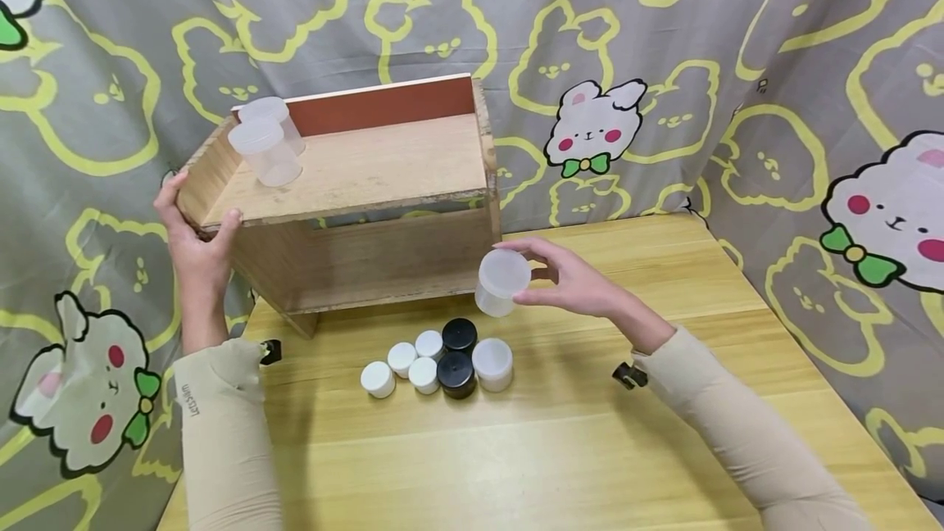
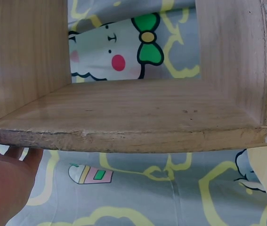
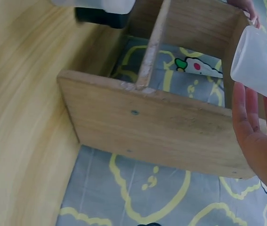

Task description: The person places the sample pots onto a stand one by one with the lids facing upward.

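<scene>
My left hand (image 1: pixel 199 248) grips the left side of a small wooden shelf (image 1: pixel 383 166), thumb at the front edge and fingers on the outer side. In the left wrist view, those fingers (image 2: pixel 13 151) go out of sight behind the board. Just right of the shelf, my right hand (image 1: pixel 568 277) holds a translucent lidded plastic jar (image 1: pixel 497 281) above the table, between thumb and fingers. The right wrist view shows this jar (image 3: pixel 260 66) on its side in the picture. Two similar jars (image 1: pixel 269 154) stand at the left end of the shelf's upper level.
On the wood-grain table (image 1: pixel 516 457), in front of the shelf, several small white-lidded jars (image 1: pixel 378 380) stand beside two black-lidded ones (image 1: pixel 456 374) and one translucent jar (image 1: pixel 492 365). A patterned grey curtain (image 1: pixel 516 31) hangs behind and along both sides.
</scene>
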Available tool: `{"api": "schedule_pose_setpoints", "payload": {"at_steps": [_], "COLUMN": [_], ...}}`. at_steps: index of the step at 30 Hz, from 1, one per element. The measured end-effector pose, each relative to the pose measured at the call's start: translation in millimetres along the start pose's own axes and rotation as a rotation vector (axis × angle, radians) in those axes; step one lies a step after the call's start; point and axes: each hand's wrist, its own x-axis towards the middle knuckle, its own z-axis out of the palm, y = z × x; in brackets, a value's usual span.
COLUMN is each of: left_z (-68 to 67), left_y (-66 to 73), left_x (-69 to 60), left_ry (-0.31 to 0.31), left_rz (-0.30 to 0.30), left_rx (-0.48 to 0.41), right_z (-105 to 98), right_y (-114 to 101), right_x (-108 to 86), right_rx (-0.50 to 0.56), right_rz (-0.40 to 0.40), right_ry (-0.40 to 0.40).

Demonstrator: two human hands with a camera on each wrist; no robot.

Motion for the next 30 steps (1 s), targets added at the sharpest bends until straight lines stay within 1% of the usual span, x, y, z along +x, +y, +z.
{"api": "schedule_pose_setpoints", "payload": {"at_steps": [1,3,5,8,11,14,18,26,30], "left_z": [-1.2,-1.2,0.3,4.0,5.1,5.3,4.2,-2.1,-2.9], "left_y": [-4.0,-3.3,3.1,17.8,22.9,23.9,18.1,-8.1,-11.1], "left_x": [1.5,1.4,-0.8,-6.2,-8.3,-8.6,-6.3,3.0,4.0], "left_ry": [0.002,0.002,0.000,-0.006,-0.007,-0.008,-0.009,-0.002,-0.005], "left_rz": [-0.001,-0.002,-0.005,-0.004,-0.003,-0.005,-0.010,-0.012,-0.010], "left_rx": [0.001,0.002,0.001,-0.001,0.005,0.014,0.014,0.010,0.008], "right_z": [0.7,2.4,3.9,6.4,8.6,10.4,12.4,16.8,18.3], "right_y": [-2.2,-5.9,-8.9,-12.0,-14.2,-17.3,-22.9,-39.4,-50.8], "right_x": [1.0,3.2,5.4,8.6,11.8,15.2,20.8,35.4,44.6], "right_rx": [0.000,0.002,-0.001,-0.006,-0.010,-0.004,-0.007,0.002,-0.008], "right_rz": [0.000,-0.008,-0.017,-0.037,-0.050,-0.061,-0.078,-0.125,-0.159], "right_ry": [0.001,0.000,0.000,0.000,0.002,0.004,0.013,0.017,0.010]}}
